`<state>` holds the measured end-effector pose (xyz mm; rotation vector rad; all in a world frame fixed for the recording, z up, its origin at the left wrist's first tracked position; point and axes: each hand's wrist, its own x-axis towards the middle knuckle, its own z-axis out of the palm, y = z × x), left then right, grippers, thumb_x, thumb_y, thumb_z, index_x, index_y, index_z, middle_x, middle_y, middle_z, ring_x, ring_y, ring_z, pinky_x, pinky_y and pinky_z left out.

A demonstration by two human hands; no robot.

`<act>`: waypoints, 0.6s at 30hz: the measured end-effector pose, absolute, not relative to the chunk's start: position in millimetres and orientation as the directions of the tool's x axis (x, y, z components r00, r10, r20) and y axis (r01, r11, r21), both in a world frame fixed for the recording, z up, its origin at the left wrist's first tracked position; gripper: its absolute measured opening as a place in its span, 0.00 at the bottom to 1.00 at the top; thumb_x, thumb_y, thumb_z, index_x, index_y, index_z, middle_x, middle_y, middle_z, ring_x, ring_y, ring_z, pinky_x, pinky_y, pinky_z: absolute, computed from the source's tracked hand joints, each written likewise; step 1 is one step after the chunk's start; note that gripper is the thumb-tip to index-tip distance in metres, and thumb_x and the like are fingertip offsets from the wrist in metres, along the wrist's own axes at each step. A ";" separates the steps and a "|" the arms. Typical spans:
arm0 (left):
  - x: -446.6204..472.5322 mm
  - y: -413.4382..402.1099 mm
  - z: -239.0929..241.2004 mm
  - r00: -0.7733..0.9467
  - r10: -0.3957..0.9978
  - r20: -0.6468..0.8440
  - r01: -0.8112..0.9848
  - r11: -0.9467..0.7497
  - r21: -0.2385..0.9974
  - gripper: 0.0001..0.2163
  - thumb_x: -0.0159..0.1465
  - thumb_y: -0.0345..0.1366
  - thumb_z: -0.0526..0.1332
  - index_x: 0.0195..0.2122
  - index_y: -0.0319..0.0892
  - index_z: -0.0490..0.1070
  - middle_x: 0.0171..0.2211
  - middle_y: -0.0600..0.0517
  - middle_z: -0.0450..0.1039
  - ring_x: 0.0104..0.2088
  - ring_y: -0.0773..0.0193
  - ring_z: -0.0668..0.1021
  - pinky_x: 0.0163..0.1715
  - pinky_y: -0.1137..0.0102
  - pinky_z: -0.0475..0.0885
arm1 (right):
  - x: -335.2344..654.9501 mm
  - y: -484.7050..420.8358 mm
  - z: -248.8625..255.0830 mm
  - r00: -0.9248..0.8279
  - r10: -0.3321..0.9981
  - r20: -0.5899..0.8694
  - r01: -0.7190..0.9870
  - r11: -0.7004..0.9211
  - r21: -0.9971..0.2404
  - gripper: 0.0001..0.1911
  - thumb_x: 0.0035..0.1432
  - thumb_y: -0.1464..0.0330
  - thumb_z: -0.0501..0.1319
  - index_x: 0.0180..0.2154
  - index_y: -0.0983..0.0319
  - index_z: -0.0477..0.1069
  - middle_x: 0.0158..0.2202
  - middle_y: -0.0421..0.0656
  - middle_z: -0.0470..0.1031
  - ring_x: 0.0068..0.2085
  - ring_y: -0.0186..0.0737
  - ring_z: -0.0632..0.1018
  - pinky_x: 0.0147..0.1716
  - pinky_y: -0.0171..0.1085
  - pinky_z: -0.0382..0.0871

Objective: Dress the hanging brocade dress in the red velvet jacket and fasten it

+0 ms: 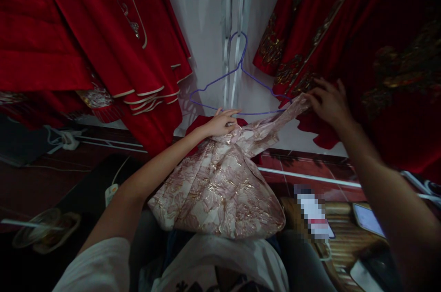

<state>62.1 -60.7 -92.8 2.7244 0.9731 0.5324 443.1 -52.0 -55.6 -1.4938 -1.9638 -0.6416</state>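
Observation:
A pink and gold brocade garment (220, 186) hangs in front of me below a purple wire hanger (237, 76). My left hand (223, 123) is closed on the garment's bunched top and touches the hanger's bottom bar. Over at the hanger's right end, my right hand (327, 101) has its fingers curled on the garment's strap or shoulder end. The hanger's hook hangs in front of a white wall (203, 12), next to pale vertical strips.
Red embroidered garments hang at the left (103, 44) and right (361, 53). A wooden surface (344, 232) at lower right holds a tablet (367, 218) and a blurred-out item. A white power strip (110, 191) and sandals (44, 232) lie on the dark floor at left.

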 end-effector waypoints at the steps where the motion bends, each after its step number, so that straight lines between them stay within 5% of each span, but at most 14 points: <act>1: 64.7 -61.8 -91.6 0.721 0.642 0.260 0.564 -0.762 0.320 0.09 0.64 0.35 0.54 0.34 0.44 0.74 0.65 0.48 0.57 0.65 0.56 0.59 0.62 0.42 0.40 | 435.9 -52.5 -52.9 -0.159 0.660 0.734 0.965 0.261 -0.025 0.10 0.63 0.66 0.56 0.39 0.62 0.74 0.56 0.53 0.68 0.60 0.46 0.66 0.61 0.47 0.49; 5: 81.9 -69.2 -87.0 0.737 0.622 0.266 0.500 -0.766 0.405 0.10 0.66 0.39 0.54 0.36 0.44 0.74 0.64 0.48 0.58 0.65 0.57 0.59 0.63 0.48 0.43 | 393.3 -52.6 -43.0 -0.038 0.582 0.812 0.899 0.374 -0.227 0.14 0.64 0.60 0.52 0.39 0.60 0.72 0.47 0.51 0.73 0.50 0.49 0.71 0.51 0.47 0.62; 10: 90.9 -66.9 -90.9 0.628 0.632 0.453 0.392 -0.760 0.518 0.11 0.66 0.41 0.54 0.38 0.44 0.74 0.57 0.49 0.69 0.58 0.61 0.69 0.60 0.59 0.56 | 350.8 -49.9 -41.8 0.012 0.690 0.724 0.849 0.375 -0.372 0.20 0.67 0.56 0.43 0.43 0.59 0.67 0.40 0.51 0.75 0.43 0.50 0.74 0.44 0.48 0.61; 14: 58.7 -41.5 -106.1 0.112 0.724 0.680 0.421 -0.655 0.628 0.12 0.67 0.42 0.52 0.35 0.41 0.71 0.38 0.49 0.76 0.41 0.65 0.75 0.46 0.70 0.68 | 352.7 -50.1 -44.0 -0.019 0.699 0.714 0.900 0.323 -0.293 0.21 0.67 0.55 0.42 0.42 0.61 0.67 0.40 0.51 0.75 0.45 0.53 0.74 0.48 0.51 0.58; 18: 5.8 -12.8 -134.3 -0.351 0.752 0.558 0.531 -0.331 0.780 0.11 0.66 0.38 0.52 0.30 0.41 0.68 0.29 0.50 0.72 0.34 0.64 0.73 0.40 0.69 0.67 | 361.1 -51.5 -40.9 -0.068 0.733 0.677 0.889 0.353 -0.293 0.21 0.65 0.53 0.45 0.41 0.59 0.68 0.39 0.50 0.76 0.45 0.54 0.75 0.47 0.50 0.59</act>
